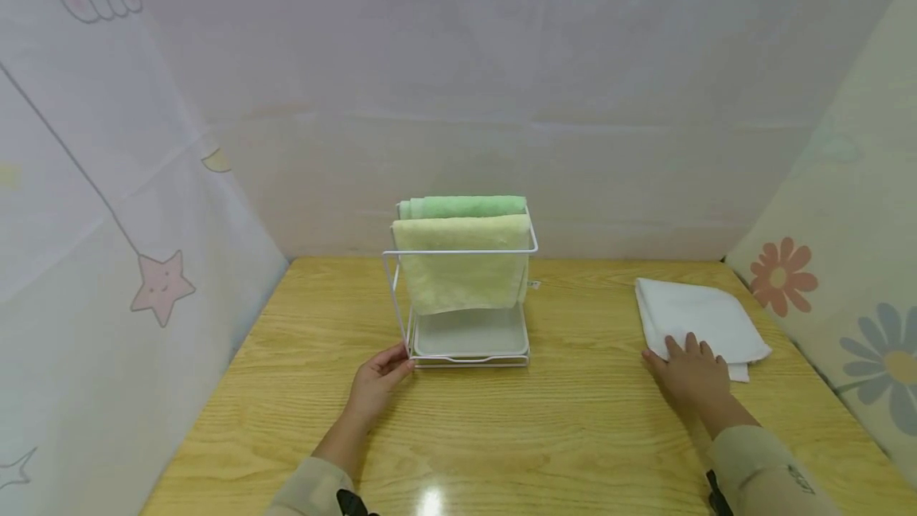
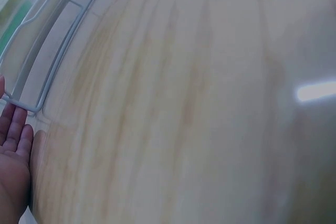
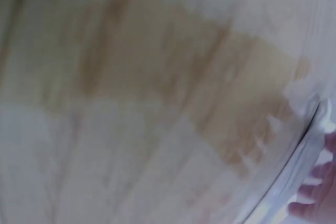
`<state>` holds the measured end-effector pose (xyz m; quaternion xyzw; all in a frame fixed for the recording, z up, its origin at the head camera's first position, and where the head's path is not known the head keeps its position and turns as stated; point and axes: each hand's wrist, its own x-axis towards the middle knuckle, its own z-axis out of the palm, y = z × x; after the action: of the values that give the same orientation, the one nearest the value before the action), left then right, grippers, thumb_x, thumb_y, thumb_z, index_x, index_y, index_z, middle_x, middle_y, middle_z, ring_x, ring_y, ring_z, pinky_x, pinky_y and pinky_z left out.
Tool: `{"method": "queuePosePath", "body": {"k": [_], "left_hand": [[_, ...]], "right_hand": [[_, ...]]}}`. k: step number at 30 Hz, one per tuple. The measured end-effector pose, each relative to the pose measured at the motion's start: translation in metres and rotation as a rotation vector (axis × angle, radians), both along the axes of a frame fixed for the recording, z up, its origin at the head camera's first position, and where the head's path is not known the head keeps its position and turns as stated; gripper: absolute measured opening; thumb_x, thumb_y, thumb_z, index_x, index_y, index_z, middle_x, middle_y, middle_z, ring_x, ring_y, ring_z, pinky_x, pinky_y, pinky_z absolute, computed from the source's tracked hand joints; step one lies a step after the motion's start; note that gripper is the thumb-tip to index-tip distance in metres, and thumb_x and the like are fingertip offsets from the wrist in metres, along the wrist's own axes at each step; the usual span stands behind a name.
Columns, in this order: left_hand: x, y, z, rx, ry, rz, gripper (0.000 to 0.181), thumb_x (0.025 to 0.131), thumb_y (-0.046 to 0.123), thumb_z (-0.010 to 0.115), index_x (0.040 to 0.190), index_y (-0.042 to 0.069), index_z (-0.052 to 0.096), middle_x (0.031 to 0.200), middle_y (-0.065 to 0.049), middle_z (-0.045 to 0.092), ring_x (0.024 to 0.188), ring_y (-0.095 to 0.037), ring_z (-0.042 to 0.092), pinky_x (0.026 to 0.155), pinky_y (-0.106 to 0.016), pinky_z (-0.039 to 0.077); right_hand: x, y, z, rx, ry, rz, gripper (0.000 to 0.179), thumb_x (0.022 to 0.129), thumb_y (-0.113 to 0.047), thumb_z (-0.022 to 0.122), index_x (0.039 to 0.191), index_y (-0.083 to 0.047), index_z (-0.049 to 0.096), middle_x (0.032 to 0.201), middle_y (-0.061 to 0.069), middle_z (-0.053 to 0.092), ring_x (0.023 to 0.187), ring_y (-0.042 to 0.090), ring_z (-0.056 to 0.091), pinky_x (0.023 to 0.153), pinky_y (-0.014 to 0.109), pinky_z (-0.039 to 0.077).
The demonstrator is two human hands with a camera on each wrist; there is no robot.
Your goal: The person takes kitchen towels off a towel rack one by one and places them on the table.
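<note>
A white wire rack stands on the wooden table, with a pale yellow towel draped over its front and a green towel behind that one. My left hand holds the rack's front left bottom corner, thumb in front and fingers at the side. In the left wrist view, fingertips meet the rack's wire. Over on the right lies a folded white towel. My right hand rests on its near edge with fingers spread. The right wrist view catches only part of those fingers.
A white tray sits in the base of the rack. Printed cloth walls enclose the wooden table at the back and on both sides. A small white tag shows beside the rack's right side.
</note>
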<state>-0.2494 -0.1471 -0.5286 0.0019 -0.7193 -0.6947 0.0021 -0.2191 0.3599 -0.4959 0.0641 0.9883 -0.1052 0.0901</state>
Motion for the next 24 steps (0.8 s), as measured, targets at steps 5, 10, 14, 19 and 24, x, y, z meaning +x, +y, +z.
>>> {"method": "queuePosePath", "body": {"k": [5,10,14,19,24], "left_hand": [[0.0,0.0,-0.001,0.003,-0.003,0.008,0.043,0.088,0.002,0.069,0.129,-0.007,0.058,0.124,-0.024,0.064,0.092,0.001,0.063,0.081,-0.013,0.054],[0.0,0.0,0.0,-0.003,0.012,0.01,0.044,0.088,0.002,0.07,0.129,-0.008,0.057,0.123,-0.024,0.065,0.091,0.002,0.063,0.08,-0.013,0.053],[0.0,-0.001,0.0,0.002,0.016,0.009,0.044,0.088,0.001,0.07,0.129,-0.009,0.057,0.123,-0.027,0.064,0.091,0.002,0.063,0.08,-0.013,0.054],[-0.001,-0.001,-0.003,0.005,0.03,0.007,0.043,0.088,0.001,0.07,0.128,-0.01,0.057,0.122,-0.027,0.064,0.091,0.0,0.064,0.08,-0.014,0.054],[0.0,-0.001,-0.004,0.004,0.036,0.005,0.043,0.088,0.002,0.07,0.127,-0.011,0.057,0.119,-0.024,0.067,0.09,0.0,0.064,0.079,-0.014,0.055]], "right_hand": [[-0.001,0.005,0.0,-0.107,-0.065,-0.061,0.1,0.096,-0.073,0.013,0.151,0.011,0.011,0.148,0.048,0.0,0.132,0.068,0.007,0.103,0.079,0.021],[-0.006,0.013,-0.005,-0.193,-0.064,-0.031,0.097,0.098,-0.068,0.013,0.15,0.014,0.004,0.147,0.05,-0.009,0.133,0.067,-0.007,0.109,0.077,0.004],[-0.012,0.019,-0.007,-0.226,-0.024,0.02,0.094,0.101,-0.063,0.016,0.148,0.018,0.006,0.145,0.051,-0.007,0.133,0.067,-0.008,0.11,0.074,-0.003],[-0.017,0.028,-0.008,-0.245,-0.001,0.058,0.093,0.102,-0.061,0.019,0.147,0.019,0.008,0.146,0.051,-0.006,0.133,0.068,-0.008,0.109,0.075,-0.004],[-0.02,0.034,-0.01,-0.252,-0.023,0.035,0.095,0.1,-0.065,0.021,0.149,0.015,0.003,0.146,0.051,-0.012,0.13,0.07,-0.011,0.107,0.077,-0.003]]}}
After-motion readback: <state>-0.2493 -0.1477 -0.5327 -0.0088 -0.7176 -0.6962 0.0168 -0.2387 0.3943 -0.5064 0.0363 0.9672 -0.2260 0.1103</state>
